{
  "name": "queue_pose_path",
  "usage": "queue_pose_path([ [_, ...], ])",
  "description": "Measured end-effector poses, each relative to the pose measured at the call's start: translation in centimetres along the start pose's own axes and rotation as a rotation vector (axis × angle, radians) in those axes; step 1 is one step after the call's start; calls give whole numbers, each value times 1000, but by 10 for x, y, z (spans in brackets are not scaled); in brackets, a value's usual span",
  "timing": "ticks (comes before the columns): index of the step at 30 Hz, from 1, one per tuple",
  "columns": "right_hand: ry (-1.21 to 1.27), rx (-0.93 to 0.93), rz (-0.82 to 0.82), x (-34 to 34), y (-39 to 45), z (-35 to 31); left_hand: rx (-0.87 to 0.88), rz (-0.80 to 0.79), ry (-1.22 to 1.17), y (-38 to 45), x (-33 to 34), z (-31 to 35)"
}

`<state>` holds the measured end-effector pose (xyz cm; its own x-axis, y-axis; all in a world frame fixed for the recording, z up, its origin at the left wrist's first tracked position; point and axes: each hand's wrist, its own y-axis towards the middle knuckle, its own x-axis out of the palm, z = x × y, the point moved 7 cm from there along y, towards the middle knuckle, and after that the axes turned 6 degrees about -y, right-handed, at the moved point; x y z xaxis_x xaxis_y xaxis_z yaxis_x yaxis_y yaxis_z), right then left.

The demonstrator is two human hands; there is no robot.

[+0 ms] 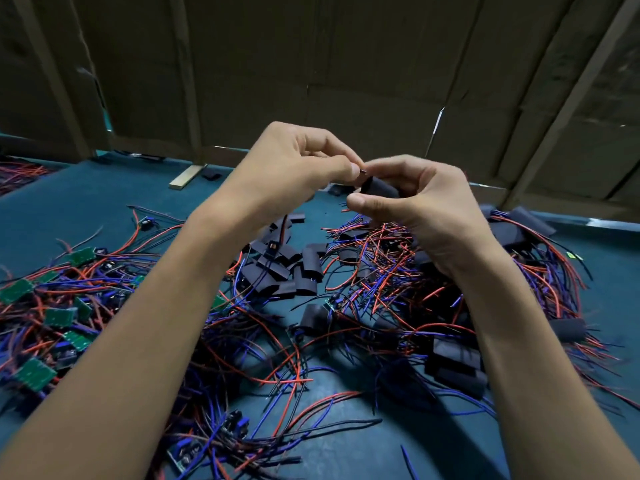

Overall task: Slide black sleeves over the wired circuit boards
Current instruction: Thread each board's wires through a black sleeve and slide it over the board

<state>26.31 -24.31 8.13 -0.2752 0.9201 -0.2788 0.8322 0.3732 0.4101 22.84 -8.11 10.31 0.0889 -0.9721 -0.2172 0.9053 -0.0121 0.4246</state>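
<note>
Here, hands: both are raised above the table (86, 206) at the centre of the frame, probably so the fiddly threading happens close to the eyes and clear of the tangle below.
Left hand (294, 161): thumb and forefinger are pinched narrow on something tiny at their tips, likely wire ends or a board edge; it is too small to say which.
Right hand (415, 202): fingers curl round a black sleeve (379, 188), its open mouth turned toward the left fingertips so the pinched piece can be fed straight in.
Gap: the 2 hands nearly touch, the sleeve mouth just beside the left pinch.
Spare sleeves (287, 268): a loose heap lies at centre frame, below the hands, within easy reach.
Bare boards (34, 374): green boards with red, blue and black wires spread over the lower left, seemingly the waiting stock.
Sleeved pieces (457, 362): wired black bundles gather at the right, apparently the finished side.
Wires (298, 379): loose strands sprawl across the lower centre.
Backdrop: cardboard panels (346, 64) wall off the upper frame.
Stage: judged as the start of 1 insertion, sleeve not yet on.
</note>
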Motion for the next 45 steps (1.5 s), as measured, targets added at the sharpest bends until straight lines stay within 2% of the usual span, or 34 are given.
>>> queue_pose_path([
  [7,-82,-59,-1,2,-3,-8,-28,-37,40,-3,2,0],
  [13,-92,-135,114,-3,0,-6,-41,-29,-22,-3,-6,0],
  [18,-97,-189,68,1,-2,-10,-54,-50,16,-4,1,-3],
  [23,38,-188,28,7,-5,-14,-164,-12,-142,-3,-1,-12],
  [28,104,-178,32,6,-6,-17,-255,-244,-366,-8,14,-18],
  [32,167,-183,138,-4,-7,-15,-186,-288,-534,-6,16,-21],
  [34,203,-168,226,-14,-7,-9,-167,-370,-412,-7,14,-28],
  [38,278,-150,347,-34,-4,1,-278,-629,304,-22,20,-60],
  [40,261,-161,367,-42,-3,4,-308,-605,303,-21,23,-64],
  [43,130,-161,370,-54,-3,8,-265,-379,119,-10,9,-55],
  [45,1,-165,334,-58,-3,7,-211,-312,77,-5,-3,-47],
])
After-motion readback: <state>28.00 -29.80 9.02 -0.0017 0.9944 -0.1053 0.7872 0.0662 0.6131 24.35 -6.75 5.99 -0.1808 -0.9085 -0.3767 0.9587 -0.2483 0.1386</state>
